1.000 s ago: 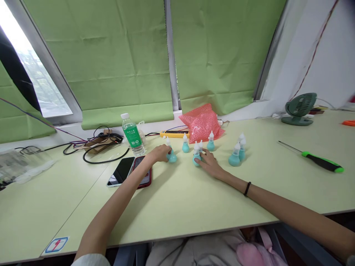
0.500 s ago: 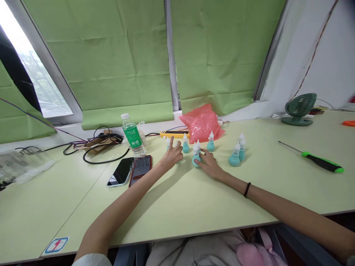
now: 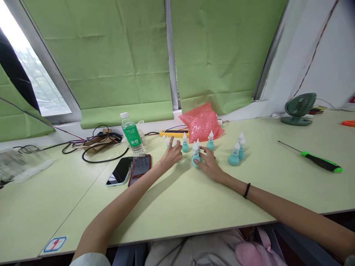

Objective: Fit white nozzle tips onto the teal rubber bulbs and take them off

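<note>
Several teal nasal aspirators with whitish pointed tips stand upright on the pale green table. My right hand [image 3: 210, 165] has its thumb and fingers closed round the bulb of one nasal aspirator [image 3: 195, 159], and another is partly hidden just behind it. My left hand [image 3: 172, 155] curls round another aspirator, mostly covered by the fingers; only its tip and a sliver of teal show. Between and behind the hands stand an aspirator [image 3: 185, 145] and one farther right [image 3: 210, 142]. Another aspirator [image 3: 167, 142] shows behind my left hand. To the right, an aspirator [image 3: 233, 158] stands close against others.
Pink bubble wrap [image 3: 203, 123] lies at the back beside a yellow power strip [image 3: 174, 133]. Left are a water bottle [image 3: 132, 135], two phones [image 3: 119, 171] and tangled black cables [image 3: 104, 142]. A screwdriver [image 3: 318, 160] and green fan [image 3: 300, 109] are at right.
</note>
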The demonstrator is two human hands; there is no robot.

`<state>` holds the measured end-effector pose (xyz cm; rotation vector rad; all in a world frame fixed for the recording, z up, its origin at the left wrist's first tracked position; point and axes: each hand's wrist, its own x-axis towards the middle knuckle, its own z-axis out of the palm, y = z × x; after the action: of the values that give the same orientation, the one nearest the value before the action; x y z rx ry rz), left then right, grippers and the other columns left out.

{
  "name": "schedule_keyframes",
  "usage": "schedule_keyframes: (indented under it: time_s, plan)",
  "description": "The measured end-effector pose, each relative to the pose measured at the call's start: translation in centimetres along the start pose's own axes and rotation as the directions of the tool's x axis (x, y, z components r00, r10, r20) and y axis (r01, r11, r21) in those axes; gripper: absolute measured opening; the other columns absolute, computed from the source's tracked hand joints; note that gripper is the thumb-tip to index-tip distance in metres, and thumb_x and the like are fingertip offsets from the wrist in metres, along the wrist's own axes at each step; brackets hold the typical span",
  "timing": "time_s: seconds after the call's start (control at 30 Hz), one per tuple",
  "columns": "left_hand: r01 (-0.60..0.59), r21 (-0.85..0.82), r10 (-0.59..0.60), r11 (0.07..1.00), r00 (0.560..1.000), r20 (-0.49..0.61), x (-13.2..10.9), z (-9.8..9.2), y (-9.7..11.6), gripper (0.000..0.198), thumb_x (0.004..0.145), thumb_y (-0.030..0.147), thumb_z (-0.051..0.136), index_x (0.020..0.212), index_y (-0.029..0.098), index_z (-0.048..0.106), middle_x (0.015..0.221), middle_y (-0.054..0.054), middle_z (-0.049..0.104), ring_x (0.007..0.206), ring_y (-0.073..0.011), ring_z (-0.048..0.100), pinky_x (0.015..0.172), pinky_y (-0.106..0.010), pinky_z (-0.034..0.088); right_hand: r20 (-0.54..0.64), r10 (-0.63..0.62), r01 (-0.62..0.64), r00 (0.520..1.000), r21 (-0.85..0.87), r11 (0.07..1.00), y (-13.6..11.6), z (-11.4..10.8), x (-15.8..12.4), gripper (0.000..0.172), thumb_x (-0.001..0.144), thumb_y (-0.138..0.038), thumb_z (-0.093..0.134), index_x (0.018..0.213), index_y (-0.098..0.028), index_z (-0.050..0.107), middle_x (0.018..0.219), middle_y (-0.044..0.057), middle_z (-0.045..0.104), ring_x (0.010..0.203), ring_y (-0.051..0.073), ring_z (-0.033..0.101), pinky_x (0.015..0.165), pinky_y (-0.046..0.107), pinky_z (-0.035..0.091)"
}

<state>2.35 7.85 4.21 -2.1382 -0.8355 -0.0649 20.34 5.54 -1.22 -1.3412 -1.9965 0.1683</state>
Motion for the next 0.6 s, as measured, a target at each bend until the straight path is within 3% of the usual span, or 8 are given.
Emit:
schedule_keyframes:
  time_s: [0.2,0.4,0.5,0.6]
  plan:
    - [0.007,-0.003,-0.007,1.0,1.0,0.019,-0.1,-0.1,0.0,0.025,0.071,0.002,0.04,0.076,0.015,0.061,0.087,-0.009,0.054,0.105,-0.0256,0.036,0.092,-0.056,0.015,-0.056,0.0,0.001,0.998,0.008,1.0,0.0,0.0,-0.1,0.035,0.076,-0.048,0.035,0.096,-0.025,0.051,0.117,0.006,0.028,0.109,0.025,0.024,0.086,0.043,0.027]
    - [-0.027,-0.055,0.025,0.998,0.999,-0.035,-0.3,-0.3,0.1,0.028,0.072,0.002,0.039,0.092,0.015,0.055,0.118,-0.011,0.039,0.114,-0.0278,0.027,0.092,-0.054,0.016,-0.181,-0.002,0.009,0.983,0.04,0.999,-0.3,-0.2,-0.2,0.032,0.075,-0.046,0.036,0.088,-0.021,0.053,0.113,0.006,0.032,0.104,0.025,0.03,0.086,0.04,0.028]
    - [-0.044,-0.116,0.037,0.992,0.998,-0.057,-0.3,-0.7,-0.1,0.037,0.068,0.0,0.044,0.1,0.017,0.051,0.127,-0.01,0.029,0.116,-0.029,0.022,0.092,-0.053,0.014,-0.252,-0.058,0.077,0.966,0.068,0.995,-0.7,-0.6,-0.6,0.03,0.075,-0.042,0.038,0.09,-0.02,0.051,0.109,0.007,0.034,0.1,0.024,0.035,0.085,0.038,0.028]
    - [-0.007,-0.232,-0.02,0.973,0.994,-0.111,-0.2,-1.4,-0.3,0.04,0.067,0.002,0.046,0.102,0.021,0.049,0.127,-0.009,0.03,0.115,-0.0286,0.023,0.091,-0.052,0.015,-0.216,-0.169,0.196,0.962,0.109,0.975,-1.5,-1.1,-1.1,0.025,0.076,-0.036,0.038,0.091,-0.018,0.046,0.097,0.008,0.043,0.092,0.021,0.042,0.08,0.034,0.033]
